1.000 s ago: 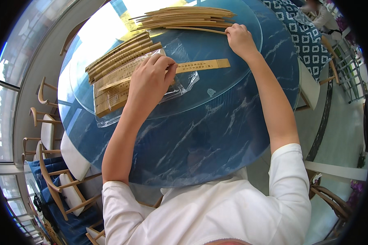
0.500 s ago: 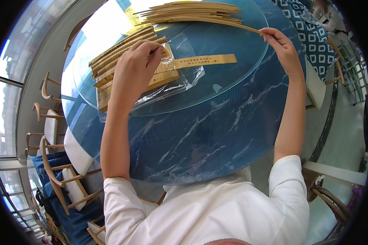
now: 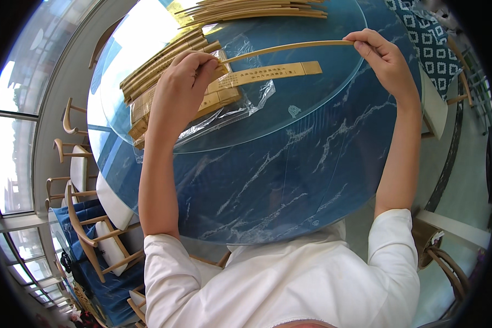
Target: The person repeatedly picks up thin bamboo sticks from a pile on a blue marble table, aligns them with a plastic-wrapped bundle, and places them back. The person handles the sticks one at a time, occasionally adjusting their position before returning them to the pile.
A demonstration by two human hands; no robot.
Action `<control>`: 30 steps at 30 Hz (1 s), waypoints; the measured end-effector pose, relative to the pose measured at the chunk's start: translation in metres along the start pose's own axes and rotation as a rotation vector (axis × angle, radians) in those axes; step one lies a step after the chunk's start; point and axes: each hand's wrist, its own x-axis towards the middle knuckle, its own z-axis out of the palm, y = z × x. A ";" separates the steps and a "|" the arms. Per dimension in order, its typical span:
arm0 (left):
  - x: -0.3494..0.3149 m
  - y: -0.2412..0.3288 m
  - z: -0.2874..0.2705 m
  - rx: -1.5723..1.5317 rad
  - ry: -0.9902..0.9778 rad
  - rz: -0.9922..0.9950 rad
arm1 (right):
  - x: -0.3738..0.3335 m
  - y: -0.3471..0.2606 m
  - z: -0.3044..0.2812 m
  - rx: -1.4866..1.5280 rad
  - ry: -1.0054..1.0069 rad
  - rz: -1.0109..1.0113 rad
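A long thin bamboo strip point(image 3: 290, 48) stretches between my two hands above the table. My left hand point(image 3: 183, 82) pinches its left end, and my right hand point(image 3: 380, 54) grips its right end. Under the strip a clear plastic bag point(image 3: 246, 101) lies on the glass turntable point(image 3: 311, 109), with flat bamboo slips point(image 3: 268, 72) in and on it. A stack of more slips point(image 3: 153, 65) lies to the left of my left hand. A loose pile of thin bamboo strips point(image 3: 251, 8) lies at the far side of the turntable.
The turntable rests on a round blue marble-patterned table point(image 3: 268, 186). Wooden chairs with white and blue cushions point(image 3: 87, 218) stand along the left by curved windows. Another patterned blue chair point(image 3: 432, 49) stands at the right.
My right hand pulled one thin strip out of the far pile and carried it to the right. My left hand left the bagged slips and took hold of the strip's left end.
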 end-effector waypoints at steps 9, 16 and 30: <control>0.000 -0.002 0.001 -0.018 -0.008 -0.025 | -0.002 0.005 -0.009 -0.036 -0.023 -0.012; 0.000 0.001 0.002 0.001 -0.008 -0.014 | -0.003 0.009 -0.008 -0.016 0.020 -0.067; 0.002 -0.001 0.006 -0.049 -0.028 -0.101 | -0.002 0.003 -0.006 -0.043 -0.014 -0.067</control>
